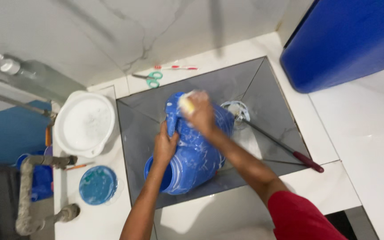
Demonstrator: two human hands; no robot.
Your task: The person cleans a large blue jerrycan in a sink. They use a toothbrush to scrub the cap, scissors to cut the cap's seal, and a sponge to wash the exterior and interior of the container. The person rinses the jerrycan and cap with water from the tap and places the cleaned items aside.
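One blue plastic jug [196, 155] lies on its side in the grey tiled basin [272, 95], streaked all over with white suds. Its long axis runs from the open mouth, which faces the lower left of the view, up toward its base at the upper right. What is inside the mouth cannot be told; it looks dark blue and shadowed.

Two hands work on the jug. The left hand [164, 146] grips the jug's side near the mouth, fingers curled around it. The right hand [199, 113] presses on the upper part of the jug, fingers closed over one yellow sponge [186, 105] covered in foam.

Just right of the jug sits one round drain [236, 110], and one long rod with a dark red handle [285, 146] runs from the drain toward the lower right corner of the basin.

Left of the jug, outside the basin on the white ledge, stands one white bowl [84, 123] holding a film of sudsy water, and below it lies one round blue lid [98, 184], wet on top. Above the jug, beyond the basin's far edge, lie one pair of green-handled scissors [150, 78] and one toothbrush [176, 67]. Well to the upper right of the jug stands one large blue container [343, 40].
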